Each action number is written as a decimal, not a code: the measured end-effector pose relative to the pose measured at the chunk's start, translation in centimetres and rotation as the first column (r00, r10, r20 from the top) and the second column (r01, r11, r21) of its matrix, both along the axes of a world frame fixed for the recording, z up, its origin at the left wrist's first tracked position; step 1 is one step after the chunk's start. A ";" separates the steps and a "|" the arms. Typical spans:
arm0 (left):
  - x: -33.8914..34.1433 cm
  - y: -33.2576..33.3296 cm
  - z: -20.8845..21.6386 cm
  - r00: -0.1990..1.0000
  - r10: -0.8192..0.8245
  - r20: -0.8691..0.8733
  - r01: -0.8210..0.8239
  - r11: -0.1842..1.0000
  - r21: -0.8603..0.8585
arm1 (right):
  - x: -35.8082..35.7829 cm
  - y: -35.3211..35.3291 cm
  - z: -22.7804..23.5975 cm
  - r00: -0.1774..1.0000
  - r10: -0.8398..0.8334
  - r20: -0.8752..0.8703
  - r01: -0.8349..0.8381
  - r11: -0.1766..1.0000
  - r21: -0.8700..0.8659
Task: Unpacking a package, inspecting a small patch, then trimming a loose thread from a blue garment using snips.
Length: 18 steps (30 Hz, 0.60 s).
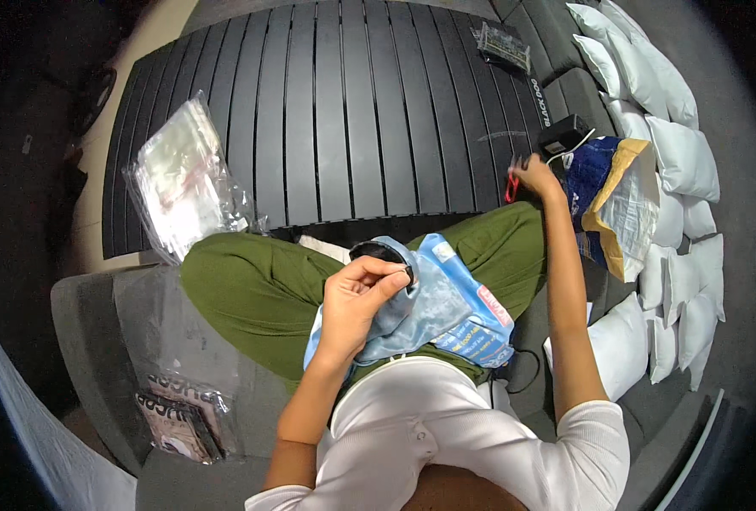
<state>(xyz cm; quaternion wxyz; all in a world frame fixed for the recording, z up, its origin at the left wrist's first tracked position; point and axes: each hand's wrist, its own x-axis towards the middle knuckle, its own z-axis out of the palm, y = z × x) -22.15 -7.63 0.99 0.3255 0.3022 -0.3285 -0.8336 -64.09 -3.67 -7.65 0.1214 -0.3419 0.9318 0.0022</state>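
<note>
My left hand [356, 302] is raised over my lap, thumb and forefinger pinched on a small black piece [409, 274]; whether it belongs to the cloth below is unclear. Beneath it lies a light blue mottled cloth [402, 322] with a black opening [379, 251] at its far end. A blue printed plastic package [471, 319] rests beside the cloth, over my right thigh. My right hand [538, 177] reaches to the table's near right edge, its fingertips blurred. They are at a red-handled pair of scissors [511, 189]; whether they grip it is unclear.
The black slatted table [352, 111] is ahead. Clear plastic bags [178, 183] lie on its left, dark packets [503, 47] at the far right. A black box [563, 134] with a white cable and a blue-tan bag [612, 204] stand right. White pillow-like packs [684, 162] line the right; packaged goods [182, 417] lie left.
</note>
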 end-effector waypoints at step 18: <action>1.9 0.5 2.4 0.999 0.014 0.041 -0.010 0.994 -0.108 | 1.9 -2.2 -0.3 0.974 0.003 0.226 -0.062 0.965 0.256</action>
